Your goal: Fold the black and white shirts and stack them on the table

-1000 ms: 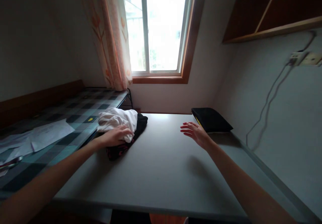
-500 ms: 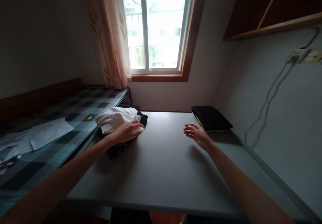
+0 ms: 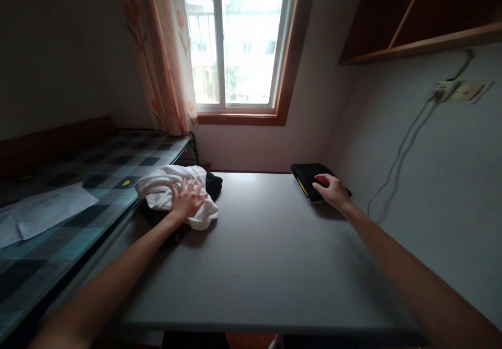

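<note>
My left hand lies with fingers spread on a crumpled white cloth, which looks like a garment. Black fabric shows at the cloth's right side, and more dark fabric sits beneath it, partly hidden by my forearm. On the right, my right hand is over a flat black item with a yellow strip along its left edge. Its thumb and fingers are curved and apart, with nothing seen between them. Whether the fingertips touch the black item, I cannot tell.
Both hands are above a grey-white table. A bed with a checked cover adjoins it on the left, with white papers on it. A wall shelf hangs at the upper right, above a socket with a cord.
My left hand has moved left onto the white cloth, its fingers now spread, and the cloth reaches nearer to me. My right hand has moved right, over the black item. The view has shifted slightly.
</note>
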`<state>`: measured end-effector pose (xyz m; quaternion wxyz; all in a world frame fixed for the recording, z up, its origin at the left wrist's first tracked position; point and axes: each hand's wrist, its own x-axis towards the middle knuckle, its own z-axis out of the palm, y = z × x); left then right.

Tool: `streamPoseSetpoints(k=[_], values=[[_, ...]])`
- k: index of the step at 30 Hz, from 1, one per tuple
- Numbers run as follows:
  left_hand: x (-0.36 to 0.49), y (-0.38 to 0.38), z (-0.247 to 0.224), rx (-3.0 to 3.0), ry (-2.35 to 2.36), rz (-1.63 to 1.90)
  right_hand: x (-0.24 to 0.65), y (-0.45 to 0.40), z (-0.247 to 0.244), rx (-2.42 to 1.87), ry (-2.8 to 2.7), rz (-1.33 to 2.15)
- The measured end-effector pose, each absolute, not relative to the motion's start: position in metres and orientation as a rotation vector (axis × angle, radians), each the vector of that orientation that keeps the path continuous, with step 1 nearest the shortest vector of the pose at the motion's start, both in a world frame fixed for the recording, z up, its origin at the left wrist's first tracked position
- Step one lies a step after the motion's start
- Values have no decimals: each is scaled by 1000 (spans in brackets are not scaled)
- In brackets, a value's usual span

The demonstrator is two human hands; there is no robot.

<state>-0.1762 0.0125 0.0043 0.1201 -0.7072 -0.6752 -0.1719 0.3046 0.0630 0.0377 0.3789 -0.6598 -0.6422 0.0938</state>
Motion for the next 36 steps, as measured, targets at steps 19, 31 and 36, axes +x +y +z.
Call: streamPoseSetpoints(k=[19, 31, 36], values=[[-171, 15, -15, -1988, -1947, -566, 294, 58, 36, -2118, -1546, -29], [-171, 15, -18, -1952, -1955, -515, 179, 40, 21, -1252, -1888, 389], [-172, 18, -20, -1950, -1957, -489, 131, 29, 1, -1155, -1852, 727]])
